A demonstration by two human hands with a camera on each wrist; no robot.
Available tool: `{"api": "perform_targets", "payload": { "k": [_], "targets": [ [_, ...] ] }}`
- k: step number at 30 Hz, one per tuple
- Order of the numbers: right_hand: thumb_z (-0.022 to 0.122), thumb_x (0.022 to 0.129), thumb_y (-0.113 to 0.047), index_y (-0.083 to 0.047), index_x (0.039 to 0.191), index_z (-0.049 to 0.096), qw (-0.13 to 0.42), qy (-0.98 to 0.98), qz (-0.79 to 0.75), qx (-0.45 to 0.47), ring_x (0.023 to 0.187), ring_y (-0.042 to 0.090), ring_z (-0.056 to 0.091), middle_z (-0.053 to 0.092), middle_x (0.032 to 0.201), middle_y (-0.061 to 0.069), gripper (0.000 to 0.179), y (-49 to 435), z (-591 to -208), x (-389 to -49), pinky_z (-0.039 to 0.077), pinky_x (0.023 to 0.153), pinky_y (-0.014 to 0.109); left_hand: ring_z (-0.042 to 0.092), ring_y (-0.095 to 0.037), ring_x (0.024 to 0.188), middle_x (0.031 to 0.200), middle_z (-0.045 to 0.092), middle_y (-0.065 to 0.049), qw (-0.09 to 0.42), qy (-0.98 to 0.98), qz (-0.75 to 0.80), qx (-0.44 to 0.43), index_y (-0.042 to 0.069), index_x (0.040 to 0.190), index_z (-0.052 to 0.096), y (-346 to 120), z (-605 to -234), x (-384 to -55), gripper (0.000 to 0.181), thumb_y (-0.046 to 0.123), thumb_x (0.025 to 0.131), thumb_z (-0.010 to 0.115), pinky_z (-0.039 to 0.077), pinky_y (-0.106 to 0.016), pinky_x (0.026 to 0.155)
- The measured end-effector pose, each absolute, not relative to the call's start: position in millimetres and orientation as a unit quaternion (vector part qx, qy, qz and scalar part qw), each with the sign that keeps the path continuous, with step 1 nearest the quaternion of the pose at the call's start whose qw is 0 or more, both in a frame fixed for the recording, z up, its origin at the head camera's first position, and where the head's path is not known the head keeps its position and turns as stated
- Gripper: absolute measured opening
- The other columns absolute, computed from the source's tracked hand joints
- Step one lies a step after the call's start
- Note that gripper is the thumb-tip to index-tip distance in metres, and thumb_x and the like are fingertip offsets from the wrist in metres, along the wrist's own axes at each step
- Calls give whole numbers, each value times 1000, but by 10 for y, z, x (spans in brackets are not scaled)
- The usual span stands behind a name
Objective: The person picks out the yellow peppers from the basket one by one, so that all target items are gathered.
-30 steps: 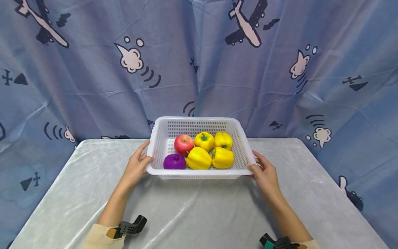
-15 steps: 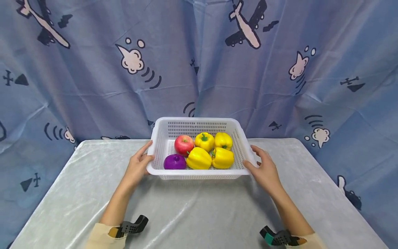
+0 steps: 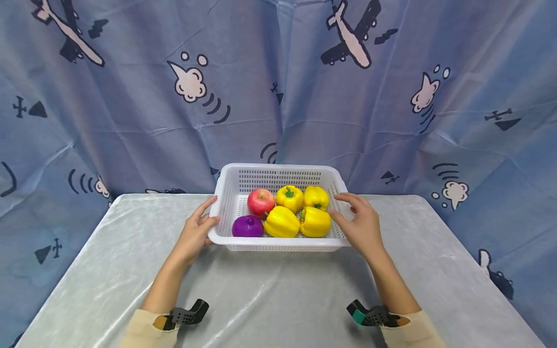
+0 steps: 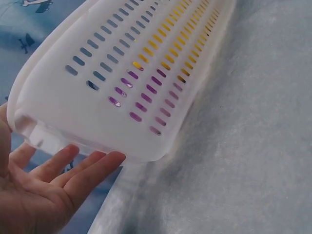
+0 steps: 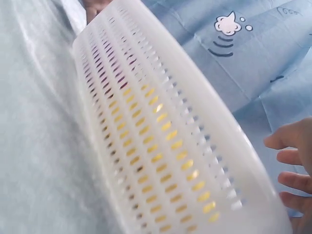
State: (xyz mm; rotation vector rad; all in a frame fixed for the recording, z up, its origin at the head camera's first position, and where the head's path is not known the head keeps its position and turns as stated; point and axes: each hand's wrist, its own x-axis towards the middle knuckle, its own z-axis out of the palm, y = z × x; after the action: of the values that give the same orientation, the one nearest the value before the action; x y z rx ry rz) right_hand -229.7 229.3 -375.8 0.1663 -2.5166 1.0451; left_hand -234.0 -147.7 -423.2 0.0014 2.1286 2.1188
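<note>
A white perforated plastic basket (image 3: 278, 241) rests on the table. Inside lie a red apple (image 3: 260, 203), a round purple fruit or vegetable (image 3: 247, 226) and several yellow bell peppers (image 3: 282, 222). My left hand (image 3: 195, 237) holds the basket's left end, thumb over the rim; in the left wrist view its fingers (image 4: 92, 178) lie along the outer end wall. My right hand (image 3: 363, 227) hovers over the right rim, thumb and index finger apart, their tips near the front right pepper (image 3: 315, 222). Nothing is between those fingers, also in the right wrist view.
A pale, shiny cloth covers the table (image 3: 261, 299). Behind it hangs a blue curtain (image 3: 243, 96) printed with airplanes and clouds. Each forearm wears a black wrist mount (image 3: 189, 315) by a beige sleeve.
My right hand has let go of the basket's right rim and moved inward over it, toward the peppers. The left hand keeps its place at the left end.
</note>
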Motion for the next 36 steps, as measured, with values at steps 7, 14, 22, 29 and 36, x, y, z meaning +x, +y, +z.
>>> {"api": "perform_targets", "payload": {
  "k": [7,14,22,29,36],
  "targets": [
    [76,89,-19,-5,128,66,154,-908,381,77,131,39,54,59,138,19,43,2154,-3702,-2379,50,104,59,63,-33,119,155,45,-23,68,705,706,2,29,160,27,-1470,-4233,-2337,62,13,104,47,63,-33,78],
    [78,87,-17,-4,129,65,117,-915,375,92,129,38,56,61,138,18,46,2096,-3716,-2472,51,103,58,65,-31,116,153,47,-24,61,703,708,0,28,160,29,-1467,-4235,-2325,61,12,104,47,63,-33,77],
    [77,88,-19,-3,128,66,91,-921,362,109,126,38,58,64,134,18,45,2078,-3719,-2555,51,102,56,64,-33,118,154,46,-23,62,703,709,3,29,160,29,-1466,-4216,-2326,61,12,104,47,63,-33,78],
    [76,88,-20,-4,128,66,63,-929,348,111,128,38,57,63,137,18,44,2071,-3741,-2636,49,105,58,65,-30,115,154,47,-22,63,705,706,-1,30,160,30,-1470,-4219,-2338,61,13,103,48,63,-32,76],
    [77,88,-20,-4,130,66,38,-934,339,108,129,38,57,62,138,18,46,2044,-3758,-2687,46,109,58,65,-29,114,153,48,-23,62,703,708,-2,29,160,30,-1475,-4225,-2338,62,12,103,48,63,-33,76]
  ]
}}
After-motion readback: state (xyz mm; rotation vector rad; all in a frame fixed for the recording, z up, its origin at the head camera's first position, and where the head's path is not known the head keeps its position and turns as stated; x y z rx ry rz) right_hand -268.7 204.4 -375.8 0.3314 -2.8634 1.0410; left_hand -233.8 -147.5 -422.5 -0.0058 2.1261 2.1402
